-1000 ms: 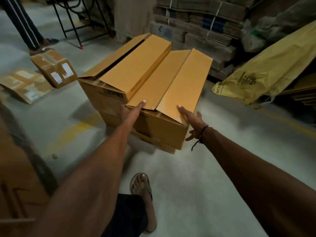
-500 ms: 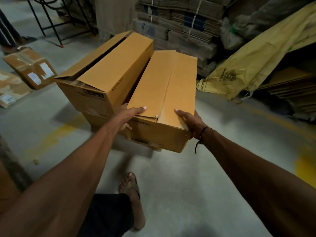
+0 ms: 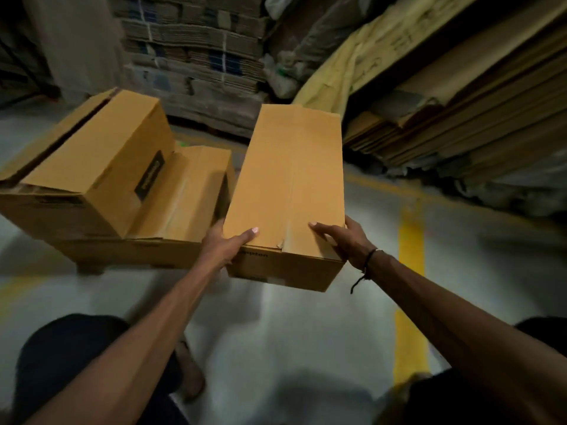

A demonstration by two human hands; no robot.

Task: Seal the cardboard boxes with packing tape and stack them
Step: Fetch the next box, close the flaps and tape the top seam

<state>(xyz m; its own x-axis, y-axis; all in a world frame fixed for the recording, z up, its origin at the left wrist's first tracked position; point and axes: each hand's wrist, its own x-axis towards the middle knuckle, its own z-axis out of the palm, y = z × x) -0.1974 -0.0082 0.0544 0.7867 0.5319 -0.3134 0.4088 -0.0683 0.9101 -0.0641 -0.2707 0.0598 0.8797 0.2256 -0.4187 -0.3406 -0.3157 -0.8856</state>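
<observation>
A long brown cardboard box (image 3: 288,179) is held off the floor in front of me, its two top flaps folded flat. My left hand (image 3: 228,245) grips its near left corner, thumb on the top flap. My right hand (image 3: 340,240) grips the near right corner, thumb pressing the right flap. To the left a second box (image 3: 101,167) with slightly raised flaps sits on a stack of lower boxes (image 3: 184,191). No tape is in view.
Bundles of flattened cartons (image 3: 196,53) stand behind the boxes. Cardboard sheets (image 3: 460,118) and a yellow sack (image 3: 343,75) lie to the right. A yellow line (image 3: 411,271) marks the grey floor. My sandalled foot (image 3: 188,375) is below.
Both hands have closed the flaps and lifted the right box off the stack, carrying it to the right. The view has swung right.
</observation>
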